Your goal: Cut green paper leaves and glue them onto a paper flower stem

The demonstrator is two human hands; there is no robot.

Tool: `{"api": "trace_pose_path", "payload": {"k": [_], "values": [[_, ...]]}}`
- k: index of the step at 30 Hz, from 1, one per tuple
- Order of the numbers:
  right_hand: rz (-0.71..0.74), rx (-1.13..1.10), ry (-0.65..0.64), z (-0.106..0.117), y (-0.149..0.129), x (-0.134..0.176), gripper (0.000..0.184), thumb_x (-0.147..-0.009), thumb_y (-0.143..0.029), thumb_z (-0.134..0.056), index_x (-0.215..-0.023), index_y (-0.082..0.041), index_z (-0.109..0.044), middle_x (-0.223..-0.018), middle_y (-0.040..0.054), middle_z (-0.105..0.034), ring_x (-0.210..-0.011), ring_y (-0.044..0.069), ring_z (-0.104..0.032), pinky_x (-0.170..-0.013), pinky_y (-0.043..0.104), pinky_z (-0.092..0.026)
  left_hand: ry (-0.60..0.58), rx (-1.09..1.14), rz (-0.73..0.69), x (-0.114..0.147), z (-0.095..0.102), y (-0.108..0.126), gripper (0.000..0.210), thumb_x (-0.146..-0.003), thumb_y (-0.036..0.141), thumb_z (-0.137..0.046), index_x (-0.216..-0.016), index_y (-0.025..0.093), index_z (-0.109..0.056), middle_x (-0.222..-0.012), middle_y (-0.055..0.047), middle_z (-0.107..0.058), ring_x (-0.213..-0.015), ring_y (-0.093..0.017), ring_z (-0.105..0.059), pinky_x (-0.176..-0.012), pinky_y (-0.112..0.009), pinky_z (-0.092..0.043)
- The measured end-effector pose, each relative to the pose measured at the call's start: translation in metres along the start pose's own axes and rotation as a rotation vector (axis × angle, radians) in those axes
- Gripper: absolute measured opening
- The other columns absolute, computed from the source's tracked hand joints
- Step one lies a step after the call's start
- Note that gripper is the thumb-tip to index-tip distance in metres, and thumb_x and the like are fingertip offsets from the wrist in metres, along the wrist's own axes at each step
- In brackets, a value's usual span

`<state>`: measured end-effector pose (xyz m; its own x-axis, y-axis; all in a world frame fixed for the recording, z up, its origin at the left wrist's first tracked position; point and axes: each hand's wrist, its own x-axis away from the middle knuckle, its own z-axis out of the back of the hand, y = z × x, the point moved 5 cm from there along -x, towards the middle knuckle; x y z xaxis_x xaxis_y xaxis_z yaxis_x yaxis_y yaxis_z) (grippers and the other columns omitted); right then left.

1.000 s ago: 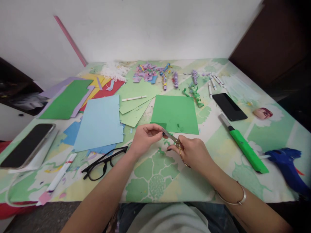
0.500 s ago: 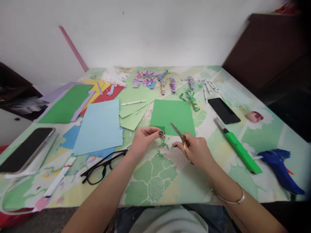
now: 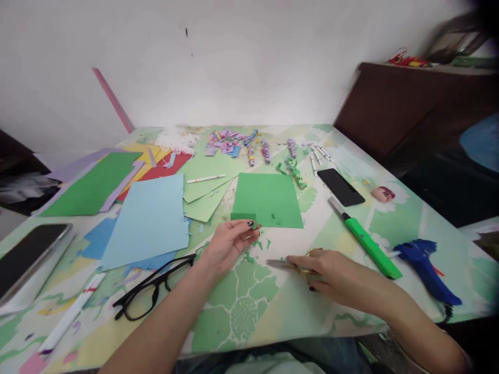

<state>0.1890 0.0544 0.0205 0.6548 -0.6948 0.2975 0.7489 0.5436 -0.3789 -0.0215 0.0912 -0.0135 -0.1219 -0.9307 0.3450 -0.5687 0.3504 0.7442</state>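
Observation:
My left hand (image 3: pixel 230 244) pinches a small piece of green paper (image 3: pixel 255 225) between thumb and fingers. A darker green paper strip (image 3: pixel 242 216) shows just behind these fingers, over the edge of a green sheet (image 3: pixel 267 200). Low over the tablecloth to the right, my right hand (image 3: pixel 331 272) has its fingers on a pair of scissors (image 3: pixel 278 264), palm down, blades pointing left. Its fingers partly cover the gold handles. Green paper scraps (image 3: pixel 249 256) lie between my two hands.
Black glasses (image 3: pixel 156 288), a light blue sheet (image 3: pixel 148 221) and a phone (image 3: pixel 33 257) lie on the left. To the right are a dark phone (image 3: pixel 341 187), a green utility knife (image 3: pixel 370 244) and a blue glue gun (image 3: pixel 427 267). Rolled paper figures (image 3: pixel 265 152) lie at the back.
My right hand has turned palm down and lowered the scissors towards the tablecloth, away from the green sheet. My left hand keeps its pinch. The view has tilted up and shifted right.

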Motion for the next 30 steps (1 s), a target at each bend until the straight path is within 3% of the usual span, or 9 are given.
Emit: {"api": "trace_pose_path", "payload": {"k": [3,9,15,18,20,23,26,30], "values": [[0.076,0.112,0.012,0.004,-0.012,-0.003,0.053,-0.079,-0.006,-0.046,-0.127,-0.027,-0.051,-0.087,0.0064,-0.064,-0.076,0.018,-0.061,-0.060,0.025,-0.034,0.000,-0.008,0.024,-0.001,-0.001,-0.005,0.003,-0.072,0.010,-0.069,-0.074,0.008,-0.068,-0.074,-0.009,-0.072,-0.064,-0.012,-0.066,-0.069,-0.025,-0.056],[0.165,0.335,0.041,0.008,-0.035,-0.026,0.023,-0.085,-0.013,-0.048,-0.100,-0.021,-0.064,-0.070,0.0055,-0.064,-0.057,0.015,-0.055,-0.049,0.026,-0.020,0.037,-0.049,0.037,-0.007,-0.005,-0.012,0.004,-0.075,0.007,-0.065,-0.076,0.010,-0.066,-0.071,-0.006,-0.070,-0.066,-0.013,-0.068,-0.063,-0.022,-0.057],[0.325,0.318,-0.015,0.028,-0.038,-0.029,0.022,-0.079,-0.013,-0.054,-0.094,-0.018,-0.068,-0.062,0.0056,-0.065,-0.051,0.014,-0.051,-0.048,0.026,-0.020,0.031,-0.105,0.053,-0.014,-0.014,-0.019,0.004,-0.075,0.006,-0.066,-0.077,0.010,-0.065,-0.064,-0.006,-0.068,-0.060,-0.011,-0.066,-0.059,-0.018,-0.056],[0.333,0.051,0.106,0.042,-0.024,-0.038,0.019,-0.081,-0.013,-0.051,-0.080,-0.018,-0.069,-0.055,0.0017,-0.062,-0.047,0.010,-0.048,-0.048,0.023,-0.026,0.016,-0.130,0.032,-0.018,-0.021,-0.019,0.006,-0.074,0.006,-0.068,-0.078,0.009,-0.064,-0.064,-0.006,-0.068,-0.062,-0.011,-0.066,-0.061,-0.018,-0.056],[0.227,-0.274,0.258,0.047,-0.002,-0.051,0.018,-0.084,-0.019,-0.050,-0.079,-0.017,-0.068,-0.052,-0.0007,-0.058,-0.045,0.009,-0.048,-0.049,0.022,-0.031,-0.001,-0.149,0.016,-0.023,-0.027,-0.019,0.008,-0.073,0.006,-0.068,-0.080,0.009,-0.064,-0.065,-0.006,-0.068,-0.061,-0.011,-0.066,-0.060,-0.018,-0.055],[0.082,-0.778,0.369,0.035,0.034,-0.072,0.019,-0.080,-0.031,-0.058,-0.077,-0.013,-0.063,-0.050,-0.0024,-0.054,-0.044,0.009,-0.049,-0.046,0.021,-0.037,-0.022,-0.175,-0.011,-0.031,-0.036,-0.023,0.013,-0.072,0.008,-0.071,-0.083,0.008,-0.064,-0.066,-0.007,-0.068,-0.061,-0.012,-0.066,-0.060,-0.018,-0.055],[0.095,-1.011,0.350,0.016,0.051,-0.086,0.024,-0.075,-0.036,-0.065,-0.079,-0.013,-0.058,-0.059,-0.0007,-0.059,-0.050,0.009,-0.054,-0.050,0.022,-0.043,-0.025,-0.185,-0.050,-0.038,-0.041,-0.029,0.016,-0.070,0.012,-0.074,-0.082,0.010,-0.064,-0.069,-0.005,-0.069,-0.062,-0.011,-0.066,-0.062,-0.018,-0.055],[0.136,-1.154,0.318,0.005,0.054,-0.090,0.027,-0.073,-0.035,-0.070,-0.079,-0.014,-0.056,-0.064,-0.0007,-0.061,-0.055,0.008,-0.054,-0.054,0.022,-0.043,-0.066,-0.303,-0.135,-0.041,-0.039,-0.034,0.015,-0.071,0.019,-0.074,-0.080,0.011,-0.065,-0.070,-0.003,-0.070,-0.060,-0.010,-0.064,-0.061,-0.018,-0.054]]}}
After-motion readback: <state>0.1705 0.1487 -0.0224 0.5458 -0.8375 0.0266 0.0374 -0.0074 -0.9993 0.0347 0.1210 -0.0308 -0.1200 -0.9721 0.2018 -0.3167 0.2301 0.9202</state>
